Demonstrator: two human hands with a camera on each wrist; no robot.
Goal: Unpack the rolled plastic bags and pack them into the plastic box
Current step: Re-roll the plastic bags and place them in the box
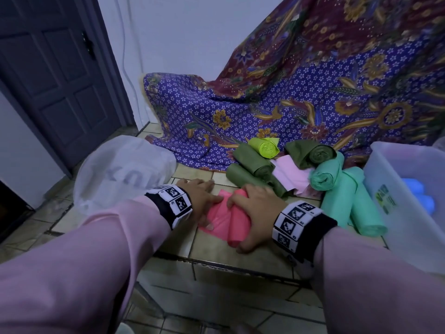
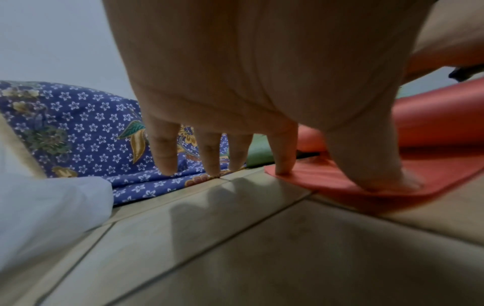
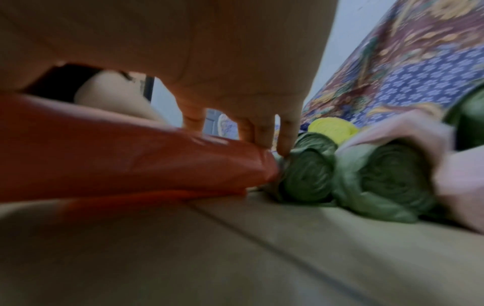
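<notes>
A pink-red roll of plastic bags lies on the tiled floor in front of me, partly unrolled to the left. My right hand grips the rolled part, fingers curled over its top. My left hand holds the loose flat end down with straight fingers; index finger and thumb press on it. Behind lie dark green rolls, a lime roll, mint green rolls and a pale pink bag. The translucent plastic box stands at the right with blue rolls inside.
A crumpled white plastic bag lies on the floor to the left of my left hand. Patterned blue and maroon cloth drapes over something behind the rolls. A dark door is at the far left. A step edge runs just below my wrists.
</notes>
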